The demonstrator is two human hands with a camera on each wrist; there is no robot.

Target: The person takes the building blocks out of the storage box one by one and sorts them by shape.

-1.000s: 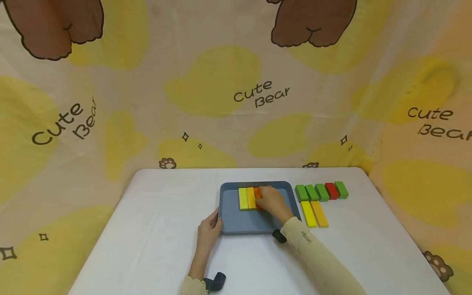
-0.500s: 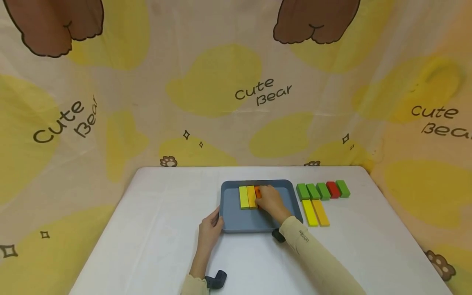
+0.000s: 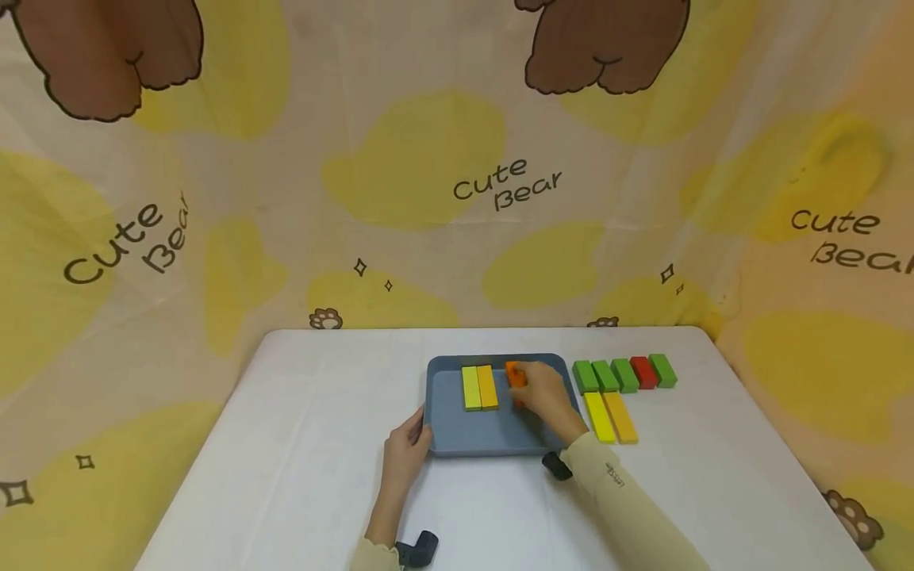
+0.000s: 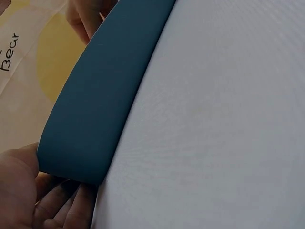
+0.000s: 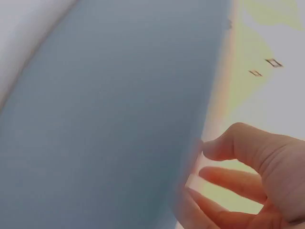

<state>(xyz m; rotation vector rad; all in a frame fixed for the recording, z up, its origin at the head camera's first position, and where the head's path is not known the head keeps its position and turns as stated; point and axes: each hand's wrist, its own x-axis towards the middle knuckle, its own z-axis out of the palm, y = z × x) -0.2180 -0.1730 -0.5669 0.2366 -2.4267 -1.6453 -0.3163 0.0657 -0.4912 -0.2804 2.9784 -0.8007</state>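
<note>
The blue-grey tray (image 3: 464, 440) lies on the white table in the head view. My left hand (image 3: 405, 448) grips its left side; in the left wrist view the thumb is at the rim and the fingers are against the wall of the tray (image 4: 90, 109). Over the tray's right half, my right hand (image 3: 543, 390) pinches an orange block (image 3: 512, 371) between thumb and fingers, covering part of it. To the left, a lime-yellow block (image 3: 470, 387) and an amber block (image 3: 487, 385) lie side by side in the tray.
Right of the tray is a row of several green blocks (image 3: 624, 374) with a red block (image 3: 643, 372) among them. Just below lie a long yellow block (image 3: 599, 417) and a long amber block (image 3: 620, 417). A patterned cloth (image 3: 400, 174) hangs behind the table.
My right hand has moved right with the orange block, opening a gap between it and the amber block that it stood beside. The left hand keeps its place on the tray.
</note>
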